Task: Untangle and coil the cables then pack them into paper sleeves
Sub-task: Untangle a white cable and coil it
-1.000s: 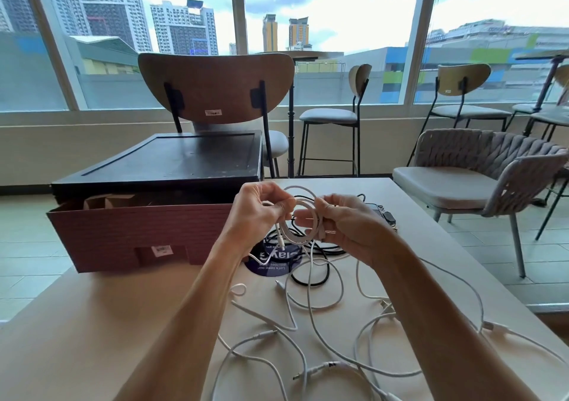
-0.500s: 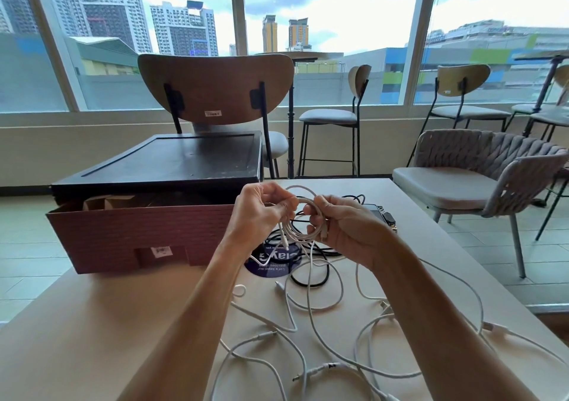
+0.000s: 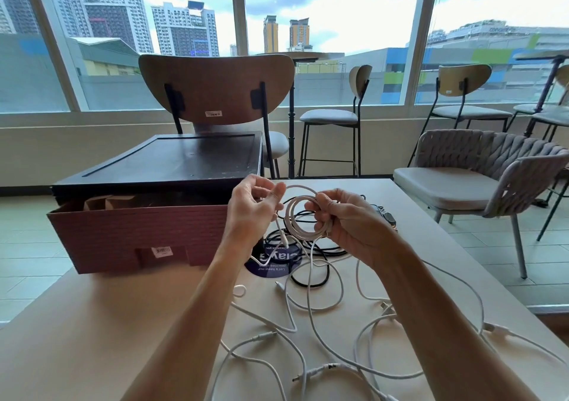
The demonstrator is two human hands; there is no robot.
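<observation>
Right hand [image 3: 345,222] gripping white coil [image 3: 303,216]; left hand [image 3: 252,212] pinching its strand, above loose cables [image 3: 323,308].

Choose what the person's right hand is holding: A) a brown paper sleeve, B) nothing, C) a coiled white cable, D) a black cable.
C: the right hand grips several loops of the coiled white cable, raised above the beige table.

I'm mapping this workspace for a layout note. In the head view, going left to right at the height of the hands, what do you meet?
Red-brown cardboard box → left hand → coiled white cable → right hand → woven grey chair.
</observation>
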